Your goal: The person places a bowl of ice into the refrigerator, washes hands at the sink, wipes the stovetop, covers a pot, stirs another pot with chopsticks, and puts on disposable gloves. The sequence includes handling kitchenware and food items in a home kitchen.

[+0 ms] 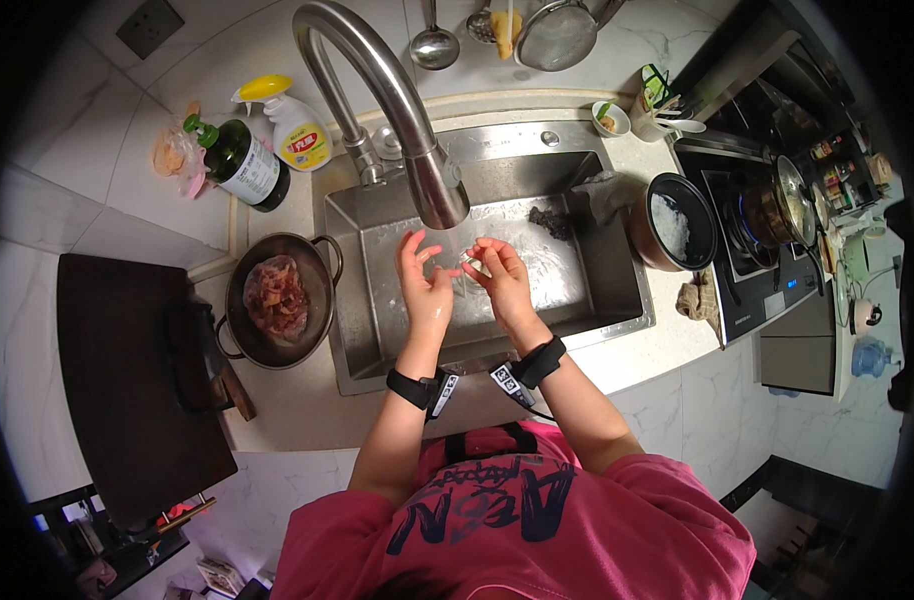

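Observation:
Both hands are over the stainless steel sink (382,300), just below the spout of the pull-down faucet (438,199). Wet and slightly curled, my left hand (425,279) has its fingers apart and no object shows in it. My right hand (502,277) has bent fingers, with thumb and fingertips near each other; whether something small is between them I cannot tell. A thin stream of water seems to fall between the hands, above the drain. Dark scraps (550,223) lie on the sink floor, and a grey cloth (605,196) hangs over the right rim.
On the left stand a two-handled pan (236,300) with bagged raw meat (275,296), a green pump bottle (251,169) and a spray bottle (301,139). On the right are a pot (641,225) with white contents, a folded cloth (698,298) and a lidded pot (764,214) on a lit gas stove.

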